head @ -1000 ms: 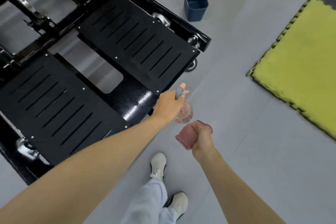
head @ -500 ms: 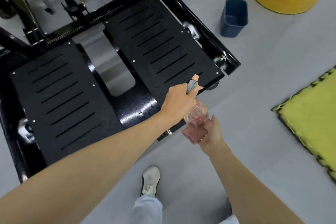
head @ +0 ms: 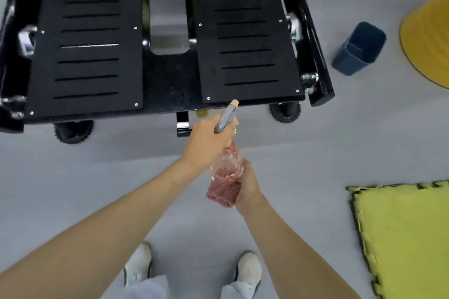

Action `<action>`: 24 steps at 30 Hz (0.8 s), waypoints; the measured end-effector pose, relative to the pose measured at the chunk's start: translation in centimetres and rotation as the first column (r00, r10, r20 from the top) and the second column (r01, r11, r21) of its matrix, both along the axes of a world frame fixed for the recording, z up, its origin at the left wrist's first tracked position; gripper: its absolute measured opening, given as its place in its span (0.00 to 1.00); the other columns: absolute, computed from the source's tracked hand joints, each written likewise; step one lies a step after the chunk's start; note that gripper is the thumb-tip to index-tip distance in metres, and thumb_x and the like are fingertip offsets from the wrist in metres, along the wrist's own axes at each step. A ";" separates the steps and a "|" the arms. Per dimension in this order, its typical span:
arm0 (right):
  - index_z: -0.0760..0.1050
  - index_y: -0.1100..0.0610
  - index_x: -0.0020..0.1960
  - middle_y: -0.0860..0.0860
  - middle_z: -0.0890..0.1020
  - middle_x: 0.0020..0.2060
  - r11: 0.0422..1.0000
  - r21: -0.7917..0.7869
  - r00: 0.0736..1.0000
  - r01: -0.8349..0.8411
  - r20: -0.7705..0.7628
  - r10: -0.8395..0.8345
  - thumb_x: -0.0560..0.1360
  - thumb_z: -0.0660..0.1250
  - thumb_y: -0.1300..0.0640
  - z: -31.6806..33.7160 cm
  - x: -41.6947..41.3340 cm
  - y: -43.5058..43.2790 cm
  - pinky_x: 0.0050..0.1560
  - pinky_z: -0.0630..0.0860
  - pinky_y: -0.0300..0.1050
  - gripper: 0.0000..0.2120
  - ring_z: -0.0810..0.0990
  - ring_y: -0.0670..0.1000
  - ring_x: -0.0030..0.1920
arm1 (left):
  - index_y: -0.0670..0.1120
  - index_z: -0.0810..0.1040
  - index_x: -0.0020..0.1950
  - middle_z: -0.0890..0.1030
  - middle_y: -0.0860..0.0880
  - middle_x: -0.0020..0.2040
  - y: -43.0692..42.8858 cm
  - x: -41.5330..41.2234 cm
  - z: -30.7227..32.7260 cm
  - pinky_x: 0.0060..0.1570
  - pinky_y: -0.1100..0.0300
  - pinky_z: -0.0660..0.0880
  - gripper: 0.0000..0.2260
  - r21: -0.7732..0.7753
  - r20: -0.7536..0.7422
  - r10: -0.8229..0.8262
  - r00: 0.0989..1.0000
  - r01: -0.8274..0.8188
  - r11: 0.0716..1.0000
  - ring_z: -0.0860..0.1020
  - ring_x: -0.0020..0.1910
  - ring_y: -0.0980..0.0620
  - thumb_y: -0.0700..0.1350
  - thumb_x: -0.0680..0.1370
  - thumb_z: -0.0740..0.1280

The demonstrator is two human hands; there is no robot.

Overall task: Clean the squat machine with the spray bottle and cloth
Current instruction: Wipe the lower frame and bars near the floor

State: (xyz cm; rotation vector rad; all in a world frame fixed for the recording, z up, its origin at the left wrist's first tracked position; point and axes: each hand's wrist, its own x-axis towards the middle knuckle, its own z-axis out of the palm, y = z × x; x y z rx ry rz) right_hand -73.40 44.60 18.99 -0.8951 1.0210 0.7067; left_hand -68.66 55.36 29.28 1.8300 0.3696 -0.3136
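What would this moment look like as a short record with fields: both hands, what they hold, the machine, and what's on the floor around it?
left hand: grips the spray bottle by its neck, nozzle aimed at the machine
right hand: holds the pink cloth, bunched against the bottle's base
squat machine: black, two slotted footplates, near edge just ahead of the nozzle
floor, right of machine: blue bin, yellow foam mat
cloth contact: none with the machine

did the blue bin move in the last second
No. The bin still stands off the same corner of the machine, by the yellow drum; only the view turned.
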 end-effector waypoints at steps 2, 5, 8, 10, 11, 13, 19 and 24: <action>0.81 0.58 0.44 0.56 0.84 0.41 0.998 0.049 0.999 -0.037 -0.025 0.038 0.76 0.57 0.44 -1.2 -1.6 1.3 0.46 0.78 0.47 0.21 0.83 0.56 0.40 | 0.54 0.79 0.52 0.73 0.49 0.34 0.9 -1.9 -2.1 0.35 0.57 0.72 0.07 -0.069 -0.015 -0.013 1.000 0.012 0.998 0.70 0.31 0.52 0.44 0.76 0.66; 0.79 0.58 0.42 0.55 0.82 0.35 0.993 0.099 0.998 -0.056 -0.028 0.059 0.77 0.55 0.45 -4.0 -3.2 2.6 0.50 0.77 0.51 0.21 0.82 0.56 0.36 | 0.71 0.65 0.67 0.77 0.46 0.47 2.3 -4.2 -5.6 0.47 0.53 0.78 0.30 -0.159 -0.022 -0.167 0.986 0.161 0.974 0.75 0.39 0.49 0.45 0.73 0.71; 0.79 0.60 0.49 0.58 0.82 0.40 0.991 0.101 0.994 -0.090 0.078 0.083 0.77 0.55 0.44 -7.7 -4.0 3.8 0.60 0.73 0.57 0.22 0.81 0.58 0.42 | 0.71 0.57 0.71 0.74 0.50 0.47 4.0 -5.8 -9.5 0.48 0.58 0.78 0.41 -0.153 0.050 -0.230 0.972 0.235 0.960 0.75 0.40 0.54 0.40 0.71 0.74; 0.80 0.61 0.50 0.59 0.82 0.43 0.981 0.098 0.984 -0.165 0.089 0.156 0.77 0.55 0.46 -10.2 -4.6 4.6 0.57 0.75 0.55 0.22 0.81 0.60 0.47 | 0.66 0.57 0.74 0.70 0.53 0.48 5.3 -6.8 -12.6 0.47 0.66 0.77 0.43 -0.062 0.114 -0.188 0.975 0.196 0.979 0.75 0.38 0.61 0.39 0.70 0.75; 0.80 0.62 0.50 0.60 0.83 0.45 0.972 0.098 0.974 -0.213 0.098 0.204 0.78 0.54 0.47 -11.3 -4.9 4.7 0.55 0.77 0.54 0.22 0.81 0.60 0.48 | 0.63 0.57 0.75 0.69 0.53 0.49 5.7 -7.2 -14.1 0.46 0.71 0.74 0.43 -0.026 0.134 -0.172 0.976 0.177 0.984 0.75 0.37 0.64 0.38 0.69 0.75; 0.80 0.63 0.51 0.60 0.83 0.46 0.944 0.100 0.944 -0.314 0.136 0.300 0.79 0.54 0.47 -13.1 -5.3 5.3 0.47 0.81 0.49 0.23 0.83 0.58 0.45 | 0.58 0.58 0.76 0.67 0.52 0.52 6.5 -7.9 -17.0 0.45 0.75 0.71 0.42 -0.011 0.151 -0.131 0.980 0.134 0.991 0.74 0.37 0.66 0.39 0.69 0.76; 0.80 0.63 0.55 0.61 0.82 0.53 0.891 0.050 0.878 -0.452 0.205 0.433 0.78 0.54 0.50 -19.8 -4.1 6.8 0.54 0.79 0.52 0.22 0.82 0.60 0.50 | 0.56 0.64 0.73 0.65 0.51 0.56 7.6 -7.7 -23.9 0.45 0.75 0.70 0.35 0.019 0.225 -0.049 0.973 0.045 0.999 0.72 0.39 0.63 0.35 0.70 0.69; 0.81 0.62 0.50 0.60 0.83 0.49 0.889 -0.001 0.868 -0.459 0.213 0.448 0.79 0.52 0.52 -24.4 -2.2 7.1 0.59 0.76 0.55 0.21 0.82 0.60 0.49 | 0.53 0.67 0.71 0.70 0.60 0.45 8.2 -6.4 -27.7 0.44 0.67 0.68 0.30 0.059 0.312 -0.059 0.948 0.043 0.997 0.72 0.39 0.62 0.39 0.71 0.70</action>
